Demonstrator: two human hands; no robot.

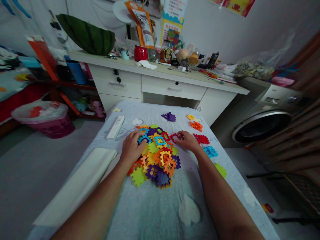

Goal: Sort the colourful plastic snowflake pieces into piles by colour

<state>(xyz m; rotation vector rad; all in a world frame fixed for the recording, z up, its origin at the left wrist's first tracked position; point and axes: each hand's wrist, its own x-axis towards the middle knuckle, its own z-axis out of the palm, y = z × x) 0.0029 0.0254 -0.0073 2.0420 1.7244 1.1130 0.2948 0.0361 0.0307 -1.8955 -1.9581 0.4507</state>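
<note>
A heap of flat, toothed plastic building tiles (pixel 157 155) in several colours lies on a pale blue cloth-covered table (pixel 160 206). My left hand (pixel 132 146) rests curled on the heap's left side, fingers closed over a blue tile. At the heap's upper right, my right hand (pixel 187 140) pinches a red open-frame tile (pixel 175 136). Loose tiles lie apart from the heap: a purple one (pixel 169 116), orange ones (pixel 196 125), a red one (pixel 201 138), a blue one (pixel 210 151) and a green one (pixel 220 170).
A long white box (pixel 115 127) and a folded white sheet (pixel 77 185) lie on the table's left. Beyond it stands a cluttered white desk (pixel 160 83) bearing a half watermelon (pixel 86 35). A washing machine (pixel 262 116) is at the right, a pink bin (pixel 43 118) at the left.
</note>
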